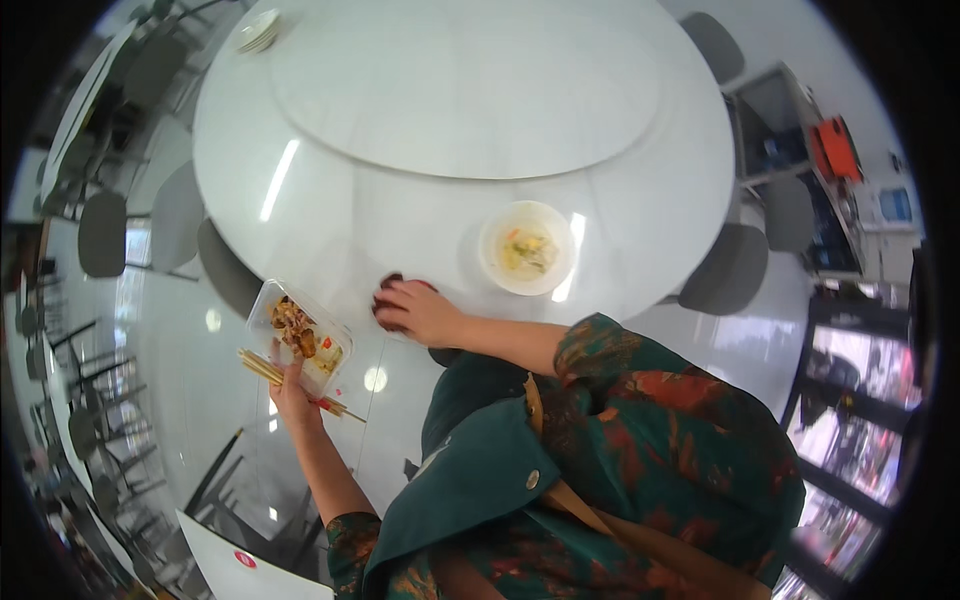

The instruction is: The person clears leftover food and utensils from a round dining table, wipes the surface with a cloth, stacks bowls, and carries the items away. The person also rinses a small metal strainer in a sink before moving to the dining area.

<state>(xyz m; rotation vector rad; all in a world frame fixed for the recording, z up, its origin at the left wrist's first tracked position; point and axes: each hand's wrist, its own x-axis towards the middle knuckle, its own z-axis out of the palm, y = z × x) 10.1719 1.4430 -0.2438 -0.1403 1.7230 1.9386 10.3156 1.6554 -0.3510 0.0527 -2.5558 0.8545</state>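
My left hand (294, 390) holds a clear plastic food container (343, 341) with pieces of browned food and vegetable scraps in it, tilted beyond the table's edge. Several wooden chopsticks (262, 365) are gripped in the same hand, under the container. My right hand (420, 311) presses on a dark red cloth (386, 315) at the near edge of the round white table (420, 225); its fingers cover part of the cloth. Right of that hand stands a white bowl (491, 259) holding clear liquid and bits of vegetable.
A raised round turntable (465, 97) takes up the table's far middle. Stacked white dishes (259, 31) stand at the far left. Grey chairs (726, 270) surround the table. Behind my left arm is the corner of another white table (225, 555).
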